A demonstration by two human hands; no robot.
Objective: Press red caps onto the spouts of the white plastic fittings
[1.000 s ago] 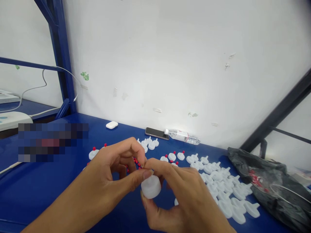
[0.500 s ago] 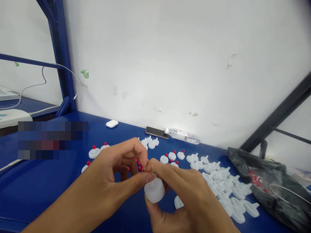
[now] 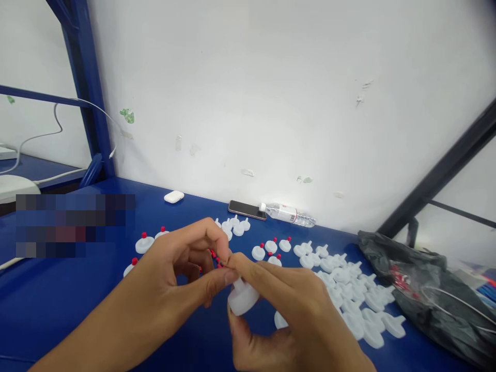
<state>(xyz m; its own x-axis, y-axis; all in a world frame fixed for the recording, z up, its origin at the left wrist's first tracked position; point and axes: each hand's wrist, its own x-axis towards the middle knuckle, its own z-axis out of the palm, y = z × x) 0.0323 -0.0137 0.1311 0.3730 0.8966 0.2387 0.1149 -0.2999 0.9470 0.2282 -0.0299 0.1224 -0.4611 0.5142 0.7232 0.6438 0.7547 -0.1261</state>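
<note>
A white plastic cap with a narrow spout is gripped in my right hand, its wide base toward the thumb below. My left hand is pinched at the tip of the spout, where the fingers of both hands meet; whatever lies between those fingertips is hidden. Small red pieces lie on the blue table behind my left fingers. White caps with red tips stand to the left, and several more beyond my right hand.
Many white caps without red tips cover the right of the blue table. A black plastic bag lies far right. Along the wall are a white case, a phone and a clear bottle.
The held cap has tilted, and more of its spout shows below my left fingertips. Both hands remain together. The whole view has shifted slightly.
</note>
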